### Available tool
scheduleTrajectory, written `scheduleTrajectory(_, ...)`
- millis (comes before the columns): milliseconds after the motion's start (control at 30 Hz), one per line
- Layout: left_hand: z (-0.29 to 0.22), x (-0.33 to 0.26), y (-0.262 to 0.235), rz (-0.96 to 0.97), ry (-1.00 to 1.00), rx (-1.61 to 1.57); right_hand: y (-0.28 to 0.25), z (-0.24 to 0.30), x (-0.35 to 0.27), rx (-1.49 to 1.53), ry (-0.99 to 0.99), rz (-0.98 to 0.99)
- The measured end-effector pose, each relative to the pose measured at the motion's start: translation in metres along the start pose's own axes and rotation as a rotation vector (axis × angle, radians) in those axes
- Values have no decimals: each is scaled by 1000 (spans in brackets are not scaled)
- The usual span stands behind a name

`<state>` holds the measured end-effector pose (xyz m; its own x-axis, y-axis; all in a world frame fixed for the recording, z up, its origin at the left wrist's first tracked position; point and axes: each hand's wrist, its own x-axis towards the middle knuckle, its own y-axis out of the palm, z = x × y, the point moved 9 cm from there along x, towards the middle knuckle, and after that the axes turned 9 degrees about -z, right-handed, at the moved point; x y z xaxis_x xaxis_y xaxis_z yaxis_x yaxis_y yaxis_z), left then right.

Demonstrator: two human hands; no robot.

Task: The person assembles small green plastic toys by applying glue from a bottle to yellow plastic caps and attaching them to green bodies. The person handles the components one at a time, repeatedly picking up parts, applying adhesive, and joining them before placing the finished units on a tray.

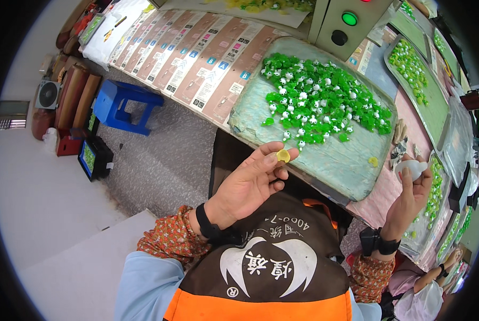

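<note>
Between thumb and fingertips, my left hand [248,181] pinches a small yellow cup-shaped plastic piece [283,155], just off the near edge of a tray. My right hand [409,198] is raised to the right of the tray, its fingers around a white rounded squeeze bottle [410,169]. The tray [250,119] has a pale green lining and bears a heap of small green pieces with white figures [317,96]. One yellow piece [373,161] lies apart near its right corner.
A machine post with a lit green button [349,18] stands behind the tray. Printed cardboard [196,59] covers the table to the left. A blue stool [124,104] is on the floor at left. Another tray [410,72] of pieces lies at right; a co-worker's hand [453,258] shows lower right.
</note>
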<state>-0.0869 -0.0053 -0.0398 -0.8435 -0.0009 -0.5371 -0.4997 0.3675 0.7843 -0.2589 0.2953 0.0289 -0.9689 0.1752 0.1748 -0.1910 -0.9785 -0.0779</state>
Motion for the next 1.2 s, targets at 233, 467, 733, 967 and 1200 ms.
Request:
scheduleTrajectory(233, 4, 1, 7, 54, -69, -13, -25, -49, 8, -97, -13, -12)
scheduleTrajectory(467, 1, -1, 10, 72, -44, 24, -32, -18, -2, -159, -137, -164)
scheduleTrajectory(733, 2, 0, 11, 101, -54, 22, 21, 80, -51, -405, -810, -106)
scheduleTrajectory(967, 1, -5, 9, 82, -44, 17, 5, 58, -53, -131, -616, -290)
scheduleTrajectory(1200, 6, -2, 5, 95, -87, -32, -48, -15, -21, -272, -276, -313)
